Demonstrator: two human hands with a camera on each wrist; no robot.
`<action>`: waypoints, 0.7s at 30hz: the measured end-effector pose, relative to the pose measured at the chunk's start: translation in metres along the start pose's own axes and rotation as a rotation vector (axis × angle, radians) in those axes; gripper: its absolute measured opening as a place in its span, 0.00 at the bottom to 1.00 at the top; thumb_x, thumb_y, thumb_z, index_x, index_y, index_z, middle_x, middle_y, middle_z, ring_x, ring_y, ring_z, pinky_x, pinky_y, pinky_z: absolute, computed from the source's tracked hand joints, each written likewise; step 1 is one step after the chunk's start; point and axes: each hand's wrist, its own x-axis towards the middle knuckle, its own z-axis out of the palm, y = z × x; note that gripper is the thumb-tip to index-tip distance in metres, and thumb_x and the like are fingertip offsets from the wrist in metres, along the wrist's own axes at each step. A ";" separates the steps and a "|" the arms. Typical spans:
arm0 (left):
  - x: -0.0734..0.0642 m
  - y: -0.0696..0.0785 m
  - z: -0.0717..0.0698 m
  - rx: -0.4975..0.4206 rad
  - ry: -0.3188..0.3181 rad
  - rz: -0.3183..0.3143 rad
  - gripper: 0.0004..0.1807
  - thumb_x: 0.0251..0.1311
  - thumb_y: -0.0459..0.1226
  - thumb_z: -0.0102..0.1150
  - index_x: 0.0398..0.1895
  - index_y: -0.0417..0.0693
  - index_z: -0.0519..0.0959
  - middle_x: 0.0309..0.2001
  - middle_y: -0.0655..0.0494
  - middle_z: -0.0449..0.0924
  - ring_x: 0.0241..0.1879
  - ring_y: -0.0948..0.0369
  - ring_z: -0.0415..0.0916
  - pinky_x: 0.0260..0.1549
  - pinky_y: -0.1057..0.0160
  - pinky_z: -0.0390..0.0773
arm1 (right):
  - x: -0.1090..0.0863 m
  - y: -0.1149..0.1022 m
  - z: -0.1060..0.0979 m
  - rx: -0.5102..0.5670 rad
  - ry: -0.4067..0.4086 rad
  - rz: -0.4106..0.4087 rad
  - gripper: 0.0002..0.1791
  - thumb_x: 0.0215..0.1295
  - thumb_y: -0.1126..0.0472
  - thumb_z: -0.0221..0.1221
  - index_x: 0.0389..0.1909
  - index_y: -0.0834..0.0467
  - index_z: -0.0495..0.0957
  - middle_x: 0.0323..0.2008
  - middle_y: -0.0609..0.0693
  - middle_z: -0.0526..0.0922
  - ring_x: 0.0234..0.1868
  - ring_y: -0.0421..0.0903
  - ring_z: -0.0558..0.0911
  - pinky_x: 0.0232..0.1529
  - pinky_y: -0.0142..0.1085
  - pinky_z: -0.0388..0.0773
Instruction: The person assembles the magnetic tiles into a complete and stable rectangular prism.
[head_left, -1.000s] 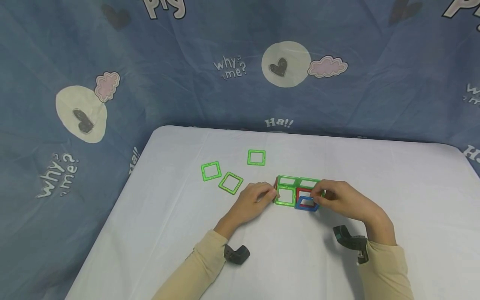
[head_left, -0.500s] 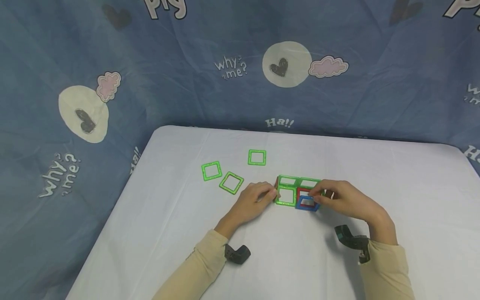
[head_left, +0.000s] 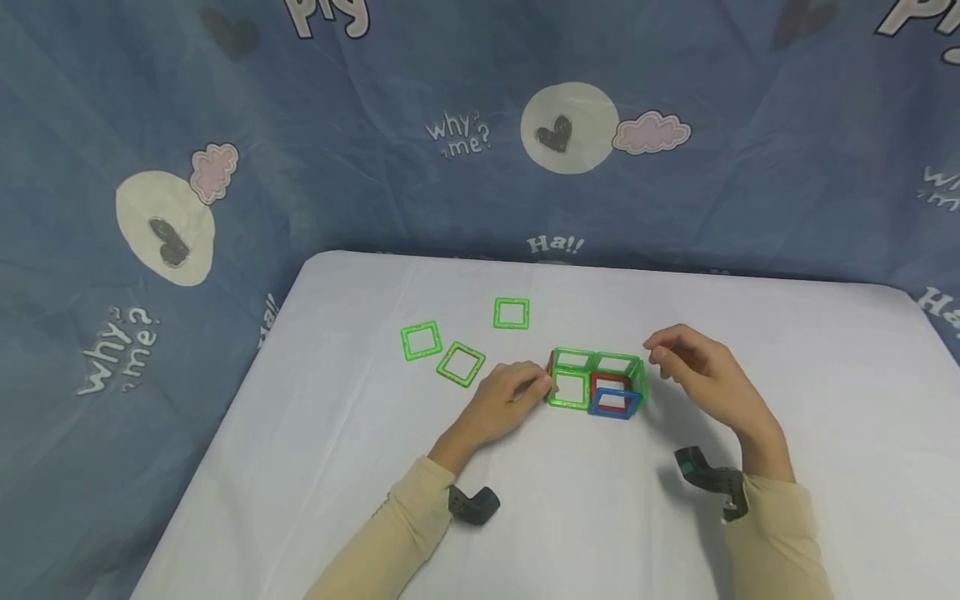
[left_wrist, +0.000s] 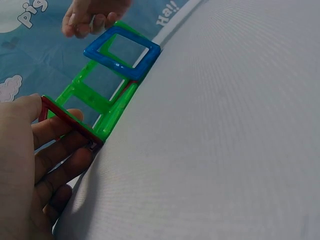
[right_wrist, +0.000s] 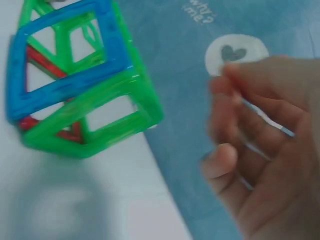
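Magnetic tiles form a low box frame on the white table. In the head view its green tiles (head_left: 572, 390) make the back and left part, with a red tile (head_left: 600, 381) lying at the right. A blue tile (head_left: 615, 403) stands at the front right, leaning. My left hand (head_left: 513, 400) holds the box's left end; in the left wrist view its thumb and fingers are on a red end tile (left_wrist: 75, 125). My right hand (head_left: 697, 379) is raised just right of the box, fingers loosely bent, with nothing in it. The right wrist view shows a gap between it and the green end tile (right_wrist: 95, 130).
Three loose green square tiles lie left of and behind the box: one tile (head_left: 512, 314) at the back, another tile (head_left: 422, 341) far left, and a tilted tile (head_left: 461, 364) near my left hand. A blue printed cloth (head_left: 360, 167) hangs behind the white table (head_left: 300, 500).
My right hand has let go of the blue tile's corner and moved up and to the right, away from the box. The left hand stays at the left end.
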 end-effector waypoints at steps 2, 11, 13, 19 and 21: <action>0.000 0.000 0.000 0.002 0.001 -0.003 0.16 0.71 0.50 0.42 0.37 0.60 0.80 0.42 0.68 0.82 0.47 0.69 0.76 0.53 0.61 0.70 | -0.001 0.007 0.002 0.066 0.063 0.003 0.09 0.71 0.59 0.50 0.47 0.57 0.74 0.34 0.54 0.77 0.32 0.44 0.76 0.31 0.35 0.73; -0.001 0.002 -0.001 0.009 -0.014 -0.029 0.16 0.71 0.51 0.41 0.37 0.60 0.80 0.42 0.68 0.82 0.48 0.69 0.76 0.53 0.62 0.70 | -0.018 0.052 0.025 0.282 0.202 -0.010 0.08 0.70 0.66 0.50 0.42 0.69 0.71 0.26 0.53 0.74 0.29 0.45 0.73 0.33 0.29 0.71; -0.001 0.002 0.000 0.012 -0.010 -0.030 0.16 0.71 0.51 0.42 0.37 0.60 0.80 0.42 0.67 0.82 0.48 0.69 0.76 0.53 0.62 0.70 | -0.022 0.057 0.029 0.280 0.200 -0.013 0.07 0.70 0.67 0.50 0.41 0.69 0.72 0.27 0.53 0.75 0.29 0.44 0.74 0.35 0.27 0.72; 0.001 0.001 0.001 -0.003 0.004 -0.025 0.16 0.71 0.51 0.42 0.37 0.59 0.80 0.41 0.66 0.82 0.47 0.68 0.77 0.51 0.61 0.70 | -0.025 0.056 0.034 0.176 0.111 -0.043 0.07 0.67 0.67 0.53 0.44 0.63 0.76 0.35 0.48 0.80 0.36 0.38 0.79 0.43 0.23 0.74; 0.001 0.001 0.001 -0.008 0.004 -0.026 0.15 0.71 0.50 0.42 0.37 0.59 0.80 0.41 0.66 0.82 0.46 0.68 0.77 0.51 0.61 0.70 | -0.025 0.056 0.033 0.147 0.051 -0.059 0.08 0.67 0.66 0.54 0.45 0.60 0.76 0.38 0.48 0.81 0.40 0.36 0.79 0.47 0.22 0.72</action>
